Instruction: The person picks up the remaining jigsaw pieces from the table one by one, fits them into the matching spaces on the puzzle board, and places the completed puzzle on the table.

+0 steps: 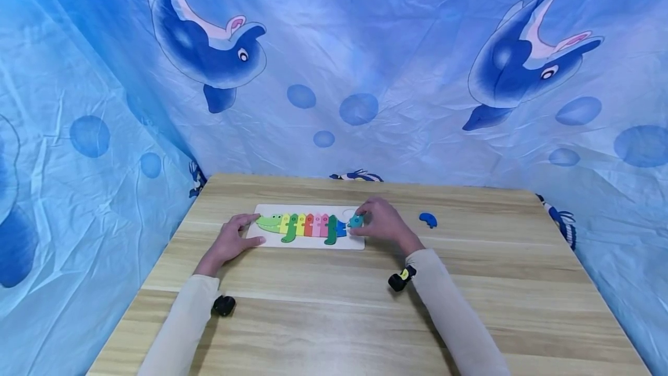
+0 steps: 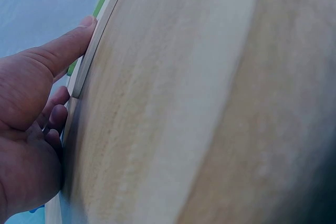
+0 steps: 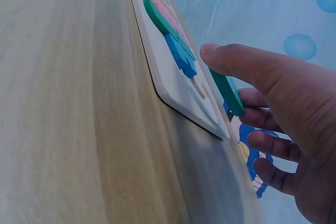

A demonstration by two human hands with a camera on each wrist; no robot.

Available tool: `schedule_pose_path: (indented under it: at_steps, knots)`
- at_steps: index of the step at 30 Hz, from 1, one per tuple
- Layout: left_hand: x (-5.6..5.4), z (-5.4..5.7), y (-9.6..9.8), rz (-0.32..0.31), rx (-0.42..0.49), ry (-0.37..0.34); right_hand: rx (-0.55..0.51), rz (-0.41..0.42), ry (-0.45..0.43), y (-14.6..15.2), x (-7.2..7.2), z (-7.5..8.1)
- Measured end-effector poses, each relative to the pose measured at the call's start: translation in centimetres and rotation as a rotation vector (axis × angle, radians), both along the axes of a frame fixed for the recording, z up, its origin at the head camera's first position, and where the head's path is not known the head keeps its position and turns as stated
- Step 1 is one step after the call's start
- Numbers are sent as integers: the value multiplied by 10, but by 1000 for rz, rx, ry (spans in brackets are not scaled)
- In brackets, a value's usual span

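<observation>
A white puzzle board (image 1: 313, 245) lies on the table, carrying a crocodile made of coloured pieces: a green head (image 1: 268, 223), then yellow, green, red, pink and blue segments. My left hand (image 1: 231, 238) holds the board's left end, thumb at the near corner and fingers toward the far one. In the left wrist view the thumb (image 2: 79, 40) lies on the board's edge. My right hand (image 1: 384, 223) pinches a teal puzzle piece (image 3: 227, 92) between thumb and fingers. That piece is tilted, above the bare right end of the board beside the blue segment (image 3: 180, 56).
A curved blue puzzle piece (image 1: 428, 219) lies on the wooden table (image 1: 323, 306), right of the board. Blue sheeting with printed dolphins (image 1: 209, 45) hangs behind and beside the table. Black wrist cameras (image 1: 224, 306) sit at both sleeves.
</observation>
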State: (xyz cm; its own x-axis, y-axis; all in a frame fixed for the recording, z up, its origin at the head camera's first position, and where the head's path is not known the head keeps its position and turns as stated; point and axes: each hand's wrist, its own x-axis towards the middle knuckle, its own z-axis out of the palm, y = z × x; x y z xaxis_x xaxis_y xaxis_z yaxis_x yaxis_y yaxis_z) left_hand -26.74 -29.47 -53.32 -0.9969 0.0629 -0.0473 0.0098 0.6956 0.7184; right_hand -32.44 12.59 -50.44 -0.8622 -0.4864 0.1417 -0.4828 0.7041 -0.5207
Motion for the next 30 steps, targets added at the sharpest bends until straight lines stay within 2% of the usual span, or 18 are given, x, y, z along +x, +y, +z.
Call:
schedule_pose_path:
  at_steps: [15,30]
  knots:
    - [1,-2,-2,-10,-5,35,-10,-25,-19,-7,-1,-9]
    - [1,-2,0,-1,-2,26,9,3,-26,-8,-4,-15]
